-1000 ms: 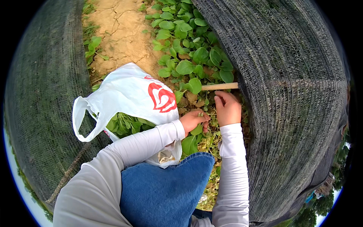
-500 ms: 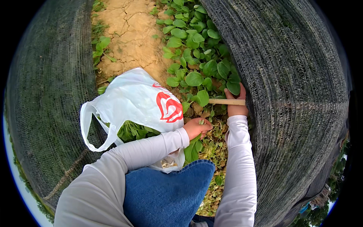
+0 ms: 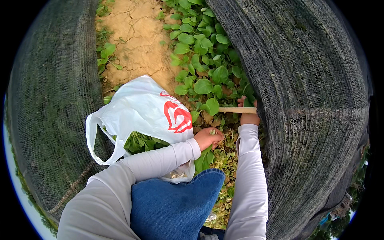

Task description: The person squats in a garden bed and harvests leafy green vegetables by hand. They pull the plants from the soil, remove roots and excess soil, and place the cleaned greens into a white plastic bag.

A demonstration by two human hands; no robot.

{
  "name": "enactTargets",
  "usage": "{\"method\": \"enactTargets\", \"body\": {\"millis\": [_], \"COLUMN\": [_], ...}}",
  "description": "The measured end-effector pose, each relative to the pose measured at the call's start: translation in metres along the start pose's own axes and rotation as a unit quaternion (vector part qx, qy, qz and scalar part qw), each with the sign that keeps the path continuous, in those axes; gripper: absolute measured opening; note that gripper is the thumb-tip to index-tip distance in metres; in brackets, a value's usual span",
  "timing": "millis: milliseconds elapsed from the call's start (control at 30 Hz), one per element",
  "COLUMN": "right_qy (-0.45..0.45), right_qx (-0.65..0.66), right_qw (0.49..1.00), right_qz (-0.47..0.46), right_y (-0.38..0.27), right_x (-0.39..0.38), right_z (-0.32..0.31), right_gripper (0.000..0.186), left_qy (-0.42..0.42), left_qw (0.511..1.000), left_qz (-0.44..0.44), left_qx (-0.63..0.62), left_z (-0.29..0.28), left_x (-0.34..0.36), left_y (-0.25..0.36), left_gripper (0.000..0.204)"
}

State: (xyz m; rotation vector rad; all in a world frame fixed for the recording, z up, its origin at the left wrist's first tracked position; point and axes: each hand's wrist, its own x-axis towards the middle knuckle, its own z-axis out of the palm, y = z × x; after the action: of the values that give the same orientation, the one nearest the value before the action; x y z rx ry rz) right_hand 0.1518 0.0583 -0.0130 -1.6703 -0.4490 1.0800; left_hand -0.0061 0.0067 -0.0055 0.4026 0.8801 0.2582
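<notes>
My left hand (image 3: 209,138) is closed round the stems of picked leafy greens (image 3: 205,161), whose leaves hang below it beside the bag. Farther right, my right hand (image 3: 249,117) reaches past a thin wooden strip (image 3: 232,109) to the edge of the dark netting. Its fingers are curled at a dark green leafy plant (image 3: 249,95); the netting and leaves hide part of the grip. A white plastic bag (image 3: 140,104) with a red print lies left of my left hand. More cut greens (image 3: 144,142) show through its opening.
Rows of growing leafy greens (image 3: 200,52) stretch ahead beside a strip of cracked dry soil (image 3: 138,40). Dark shade netting rises on the left (image 3: 56,100) and on the right (image 3: 312,80). Pale plant scraps (image 3: 224,176) litter the ground near my knee (image 3: 176,200).
My right hand has shifted slightly, and the leaf at its fingers has tilted toward the netting. My left hand stays nearly still with its greens. The whole view has moved a little.
</notes>
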Motion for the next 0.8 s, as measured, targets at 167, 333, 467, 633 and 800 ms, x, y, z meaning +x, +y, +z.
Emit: {"method": "enactTargets", "body": {"millis": [167, 333, 467, 633, 800], "right_qy": [0.084, -0.033, -0.105, -0.048, 0.010], "right_qx": [0.125, 0.186, -0.380, -0.485, -0.567], "right_qw": [0.988, 0.979, 0.891, 0.832, 0.823], "right_qz": [-0.034, -0.078, -0.228, -0.265, -0.043], "right_y": [0.025, 0.023, -0.010, -0.003, 0.034], "right_x": [-0.009, -0.001, -0.016, -0.002, -0.006], "right_z": [-0.014, -0.018, 0.001, -0.022, -0.023], "right_gripper": [0.031, 0.026, 0.032, 0.030, 0.042], "left_qy": [-0.001, 0.010, 0.009, -0.007, 0.013], "left_qw": [1.000, 1.000, 1.000, 1.000, 0.999], "left_qz": [-0.005, -0.001, 0.001, -0.003, -0.006], "left_qx": [-0.018, -0.025, 0.011, -0.006, -0.028], "left_z": [0.004, 0.007, 0.005, 0.011, -0.003], "left_x": [0.005, 0.007, 0.003, 0.007, 0.003], "left_y": [-0.001, -0.001, -0.001, -0.003, -0.008], "left_gripper": [0.014, 0.014, 0.015, 0.015, 0.014]}}
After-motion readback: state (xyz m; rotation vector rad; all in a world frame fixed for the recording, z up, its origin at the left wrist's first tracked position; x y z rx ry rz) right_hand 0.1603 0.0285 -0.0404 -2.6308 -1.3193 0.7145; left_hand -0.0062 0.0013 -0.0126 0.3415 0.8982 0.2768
